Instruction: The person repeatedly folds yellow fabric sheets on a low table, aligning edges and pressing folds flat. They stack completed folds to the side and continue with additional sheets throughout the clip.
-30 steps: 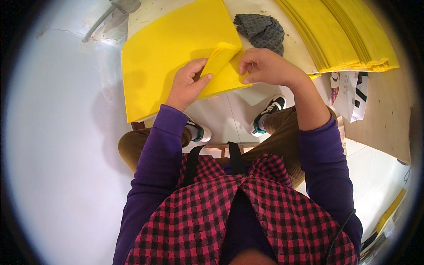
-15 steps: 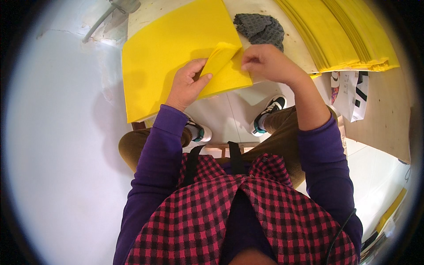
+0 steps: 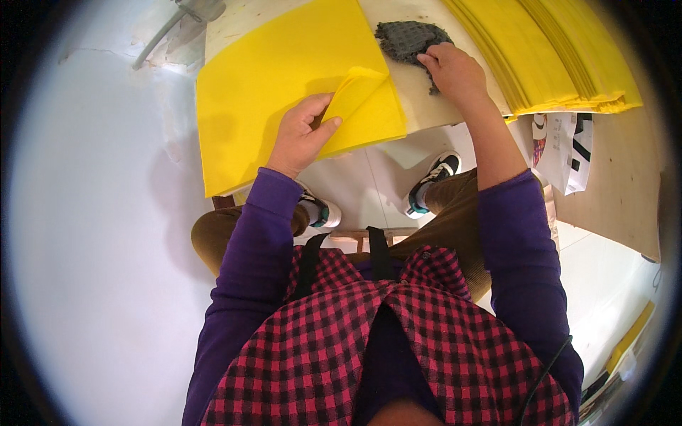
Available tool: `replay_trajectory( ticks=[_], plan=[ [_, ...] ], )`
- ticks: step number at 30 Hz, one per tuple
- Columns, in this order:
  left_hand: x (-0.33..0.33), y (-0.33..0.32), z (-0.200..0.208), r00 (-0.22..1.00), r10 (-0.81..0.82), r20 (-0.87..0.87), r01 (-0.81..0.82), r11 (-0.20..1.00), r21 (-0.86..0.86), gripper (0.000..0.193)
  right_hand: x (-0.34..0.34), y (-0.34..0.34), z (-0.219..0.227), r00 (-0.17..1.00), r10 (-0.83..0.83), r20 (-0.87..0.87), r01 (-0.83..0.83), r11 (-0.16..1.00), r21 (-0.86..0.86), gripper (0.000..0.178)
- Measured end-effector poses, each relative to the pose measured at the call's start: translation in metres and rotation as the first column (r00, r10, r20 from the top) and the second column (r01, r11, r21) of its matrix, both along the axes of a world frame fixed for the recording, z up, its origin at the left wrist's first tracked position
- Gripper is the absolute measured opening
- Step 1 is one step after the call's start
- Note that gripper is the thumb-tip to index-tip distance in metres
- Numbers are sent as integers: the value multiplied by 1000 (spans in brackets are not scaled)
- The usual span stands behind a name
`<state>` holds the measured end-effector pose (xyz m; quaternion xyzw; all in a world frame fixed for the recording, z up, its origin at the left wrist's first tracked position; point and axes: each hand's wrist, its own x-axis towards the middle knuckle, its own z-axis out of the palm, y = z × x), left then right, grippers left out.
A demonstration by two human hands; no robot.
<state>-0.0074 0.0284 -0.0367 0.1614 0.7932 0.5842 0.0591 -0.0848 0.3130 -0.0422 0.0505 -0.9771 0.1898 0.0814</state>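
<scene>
A stack of thin yellow sheets (image 3: 277, 78) lies on the table in front of me. My left hand (image 3: 302, 135) holds the lifted, folded-back corner of a yellow sheet (image 3: 359, 84) between thumb and fingers, near the stack's front right corner. To the right of the stack is a crumpled dark grey waffle-textured cloth (image 3: 408, 41). My right hand (image 3: 455, 74) is on that cloth's right side, thumb and fingers drawn together against it. The hand covers part of the cloth, so how much of it is pinched is hidden.
More yellow sheets (image 3: 540, 64) lie in thick piles on the table's right side. Below them hangs a white printed bag (image 3: 568, 153) beside a wooden panel (image 3: 611, 184). A white wall (image 3: 99, 213) stands close on the left. My legs and shoes (image 3: 437, 181) are under the table's front edge.
My right hand has moved up and to the right, from beside the sheet's corner onto the grey cloth. My left hand stays in place, still holding the folded corner.
</scene>
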Motion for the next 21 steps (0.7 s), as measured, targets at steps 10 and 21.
replay_trajectory(
  ticks=[10, 21],
  plan=[
    [-1, 1, 0, 999, 13, -40, -13, 1000, -2, 32, 20, -1, 22, 916, 401, -30, -323, 689, -648, 11],
    [-1, 3, 3, 1000, 6, -16, -6, 1000, 15, 33, 38, -23, 22, 715, 659, 234, -354, 629, -692, 11]
  ],
)
